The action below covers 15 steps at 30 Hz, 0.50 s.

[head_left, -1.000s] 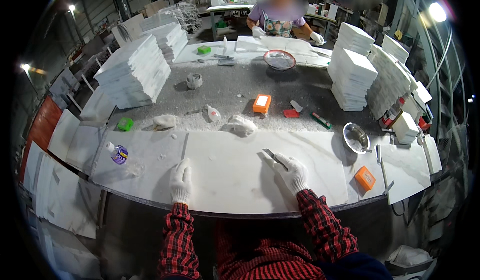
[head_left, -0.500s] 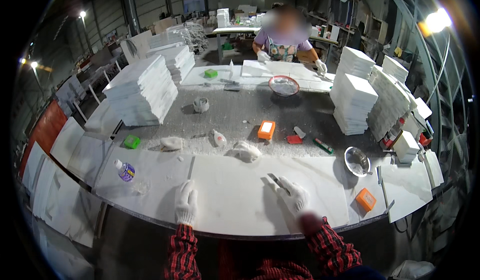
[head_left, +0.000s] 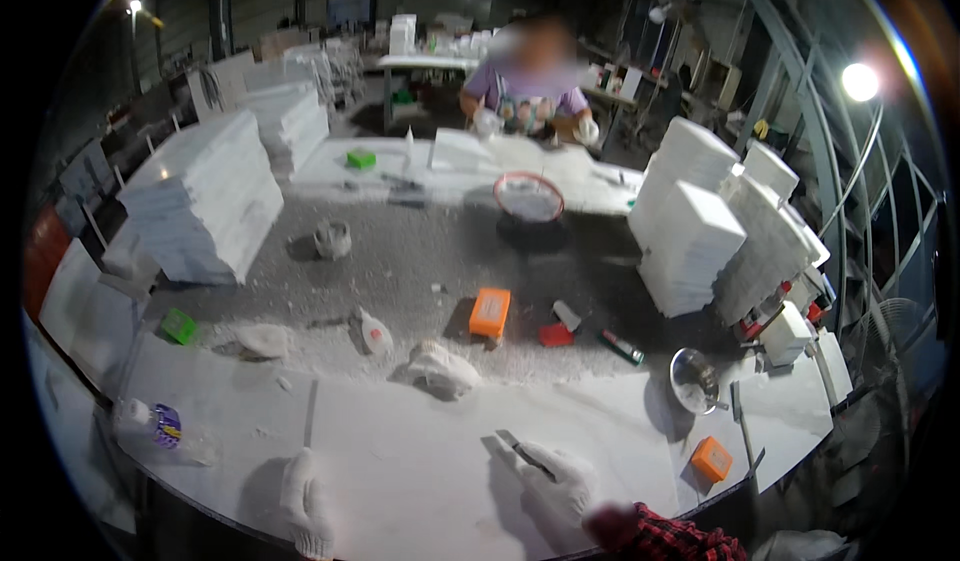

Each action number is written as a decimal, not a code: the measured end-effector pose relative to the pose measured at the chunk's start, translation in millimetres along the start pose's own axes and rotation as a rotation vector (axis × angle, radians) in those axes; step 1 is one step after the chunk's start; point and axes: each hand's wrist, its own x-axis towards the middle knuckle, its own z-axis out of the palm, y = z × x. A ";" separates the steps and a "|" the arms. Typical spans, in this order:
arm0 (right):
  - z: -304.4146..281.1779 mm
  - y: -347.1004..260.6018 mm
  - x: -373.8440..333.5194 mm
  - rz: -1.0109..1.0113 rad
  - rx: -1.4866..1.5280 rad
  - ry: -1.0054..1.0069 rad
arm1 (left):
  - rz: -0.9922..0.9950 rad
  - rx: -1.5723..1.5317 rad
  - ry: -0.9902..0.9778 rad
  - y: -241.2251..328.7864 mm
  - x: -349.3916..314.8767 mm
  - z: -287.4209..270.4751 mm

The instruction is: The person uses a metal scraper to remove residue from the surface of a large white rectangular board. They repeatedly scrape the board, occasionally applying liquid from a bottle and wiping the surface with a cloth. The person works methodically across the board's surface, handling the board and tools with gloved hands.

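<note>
In my right hand [head_left: 556, 483], gloved in white, is a thin dark flat blade [head_left: 524, 453] like a small scraper, its tip pointing to the far left above a slab. That large white marble-look slab [head_left: 400, 461] lies flat along the near edge of the table. My left hand [head_left: 308, 503], also gloved, rests near the slab's left part with its fingers stretched out and nothing in them. Just beyond the slab lies a crumpled white cloth or glove [head_left: 440, 369]. A white squeeze bottle [head_left: 372, 332] lies left of it.
Tall stacks of white slabs stand left [head_left: 205, 201] and right [head_left: 690, 251]. A metal bowl [head_left: 694, 381] and an orange box [head_left: 712, 458] sit at right; a purple-labelled bottle [head_left: 160, 424] lies at left. Another orange box [head_left: 490, 311] is mid-table. Across it, a co-worker [head_left: 530, 91] stands.
My view has shifted, so the table and both my hands appear lower. My right hand still holds the blade. The co-worker's hands have lifted off the far slab.
</note>
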 end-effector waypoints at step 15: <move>-1.2 -15.8 4.2 -0.095 -0.109 -0.014 | -0.023 0.015 -0.017 -3.6 0.4 -7.3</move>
